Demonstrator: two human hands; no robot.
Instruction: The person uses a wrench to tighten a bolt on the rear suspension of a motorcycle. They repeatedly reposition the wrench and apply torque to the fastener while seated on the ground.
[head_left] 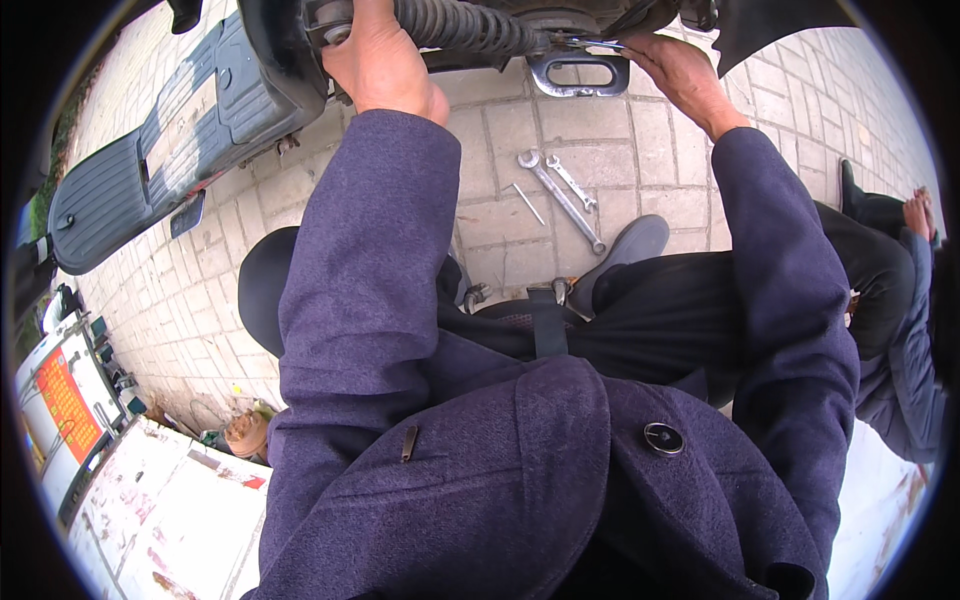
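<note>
At the top of the view, a dark coil-spring shock absorber (460, 30) lies across under a vehicle. My left hand (380, 70) is closed around its left end, by a metal mount. My right hand (685, 80) grips a thin silver tool (585, 42), probably a wrench, at the spring's right end, above a metal loop bracket (578, 72). On the paving below lie a long spanner (560, 200), a shorter spanner (570, 180) and a thin metal rod (528, 203).
A grey step board (100, 210) runs along the upper left. I sit low over the brick paving (500, 130), shoes at mid-view. Another person (895, 380) sits close at the right edge. White, rust-marked metal boxes (160, 510) stand at the lower left.
</note>
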